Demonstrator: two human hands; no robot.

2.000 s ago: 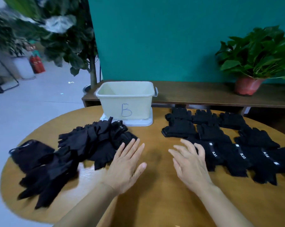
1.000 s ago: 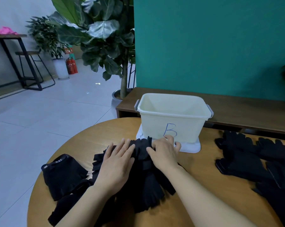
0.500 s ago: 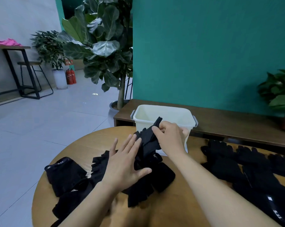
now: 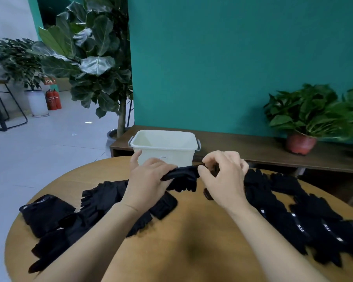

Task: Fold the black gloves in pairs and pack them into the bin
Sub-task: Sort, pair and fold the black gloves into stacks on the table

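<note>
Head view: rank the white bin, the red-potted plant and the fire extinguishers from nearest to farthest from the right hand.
1. White bin, just behind the right hand, slightly left.
2. Red-potted plant, on the bench to the right.
3. Fire extinguishers, far off to the left.

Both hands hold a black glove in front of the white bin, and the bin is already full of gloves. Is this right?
Not quite. In the head view the left hand and right hand do hold a black glove before the white bin, but the bin looks empty.
</note>
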